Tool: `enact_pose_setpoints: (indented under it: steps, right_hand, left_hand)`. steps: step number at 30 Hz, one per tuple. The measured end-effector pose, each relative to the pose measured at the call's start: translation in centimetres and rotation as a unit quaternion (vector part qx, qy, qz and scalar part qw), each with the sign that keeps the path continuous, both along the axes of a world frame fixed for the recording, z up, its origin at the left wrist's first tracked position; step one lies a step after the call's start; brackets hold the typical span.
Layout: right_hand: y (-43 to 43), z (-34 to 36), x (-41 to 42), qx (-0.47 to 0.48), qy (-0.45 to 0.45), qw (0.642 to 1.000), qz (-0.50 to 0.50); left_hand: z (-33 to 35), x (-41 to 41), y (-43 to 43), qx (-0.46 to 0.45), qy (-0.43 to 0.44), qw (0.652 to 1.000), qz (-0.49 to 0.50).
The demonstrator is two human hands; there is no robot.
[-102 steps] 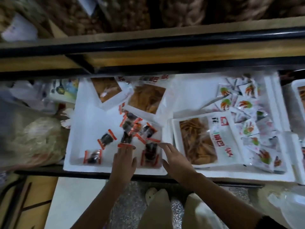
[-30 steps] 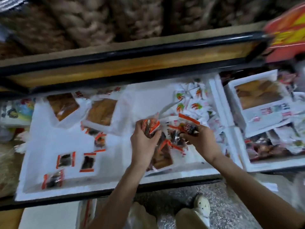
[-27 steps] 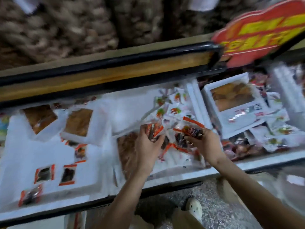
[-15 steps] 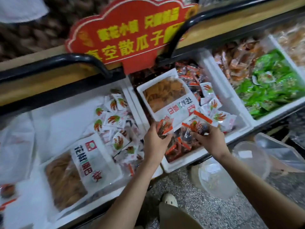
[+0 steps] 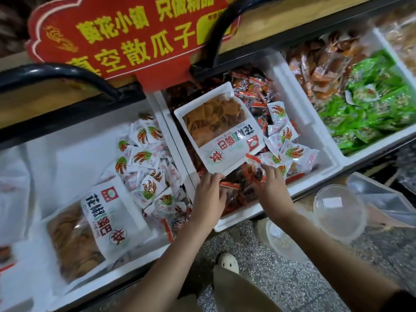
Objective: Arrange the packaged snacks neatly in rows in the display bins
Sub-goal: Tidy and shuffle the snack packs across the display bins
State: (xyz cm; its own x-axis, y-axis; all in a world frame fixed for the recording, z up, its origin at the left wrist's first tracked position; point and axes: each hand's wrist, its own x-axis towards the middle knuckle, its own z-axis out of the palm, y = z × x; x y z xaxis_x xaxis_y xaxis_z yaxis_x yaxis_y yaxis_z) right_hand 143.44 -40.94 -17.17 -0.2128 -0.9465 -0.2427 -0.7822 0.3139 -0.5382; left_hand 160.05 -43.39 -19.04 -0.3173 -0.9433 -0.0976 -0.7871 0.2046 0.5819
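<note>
The right grip [image 5: 273,190] pinches a small red-edged packet [image 5: 252,165] of something dark between thumb and fingers, holding it over the near part of the middle foam bin [image 5: 247,214]. The left grip [image 5: 208,194] sits just beside it with its fingers curled at the near corner of a large white bag of fried strips [image 5: 218,136]; I cannot tell whether they pinch the bag or only touch it. That bag lies tilted across the middle bin, on top of a heap of red-edged packets [image 5: 254,88] that fills the far side and shows again at the near edge under both hands. Small white packets with a red and green print [image 5: 286,143] are piled along the right side of the same bin.

The left foam bin [image 5: 177,140] holds more of the white printed packets [image 5: 144,158] against its right wall, in no order, and a second large white bag [image 5: 103,221] at its near edge. The right foam bin [image 5: 315,122] has green packets [image 5: 371,113] towards its near side and orange ones [image 5: 319,64] at the far side. A red sign with yellow characters [image 5: 126,34] stands behind the bins. Clear plastic bowls [image 5: 340,212] sit beside the near right corner of the middle bin, above a speckled floor [image 5: 292,278] where a pale shoe [image 5: 227,262] shows
</note>
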Motion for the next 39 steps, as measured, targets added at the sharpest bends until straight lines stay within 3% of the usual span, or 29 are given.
enact_pose_setpoints:
  steps: [2, 5, 9, 12, 16, 17, 20, 22, 27, 30, 32, 35, 39]
  right_hand:
    - [0.8, 0.2, 1.3, -0.081, 0.021, 0.996, 0.037]
    - [1.9, 0.5, 4.2, -0.086, -0.008, 0.988, 0.131]
    - [2.8, -0.7, 8.8, -0.021, -0.019, 0.969, 0.246]
    - [2.7, -2.0, 10.9, 0.024, 0.051, 0.952, 0.301]
    - [3.0, -2.0, 11.7, -0.034, 0.076, 0.946, 0.312]
    - [3.0, -1.9, 11.4, -0.055, 0.062, 0.95, 0.302]
    - [3.1, -0.8, 9.8, 0.017, -0.069, 0.972, 0.224]
    - [2.8, -0.1, 8.4, 0.023, -0.096, 0.975, 0.199]
    - [1.0, 1.5, 3.8, -0.029, -0.088, 0.993, 0.067]
    - [0.0, 1.1, 1.1, -0.035, -0.068, 0.997, 0.005]
    - [-0.4, 0.7, 0.4, -0.033, -0.071, 0.997, -0.014]
    - [-0.3, -0.5, 0.4, -0.016, -0.029, 0.999, 0.014]
    - [0.9, -2.1, 1.4, -0.019, 0.099, 0.985, 0.141]
  left_hand:
    - [0.3, 2.0, 1.1, -0.037, -0.012, 0.999, 0.008]
    - [-0.6, 6.1, 3.0, -0.039, -0.06, 0.996, 0.047]
    - [-1.9, 10.4, 5.3, 0.139, -0.158, 0.976, 0.052]
    - [-2.1, 10.7, 5.5, 0.181, -0.061, 0.978, 0.084]
    - [-1.0, 10.4, 5.1, 0.156, 0.071, 0.981, 0.094]
    - [-0.6, 10.3, 5.0, 0.141, 0.097, 0.981, 0.095]
    - [0.7, 9.2, 4.4, 0.108, 0.17, 0.975, 0.094]
    - [1.3, 7.7, 3.8, 0.079, 0.179, 0.978, 0.078]
    - [1.3, 4.0, 2.0, -0.034, 0.058, 0.997, 0.025]
    - [0.0, 3.2, 1.7, -0.013, -0.107, 0.993, -0.043]
    - [-0.7, 3.2, 1.9, 0.002, -0.167, 0.983, -0.071]
    - [-1.1, 3.4, 2.4, 0.001, -0.166, 0.983, -0.078]
    - [-1.1, 3.9, 2.9, -0.006, -0.15, 0.985, -0.081]
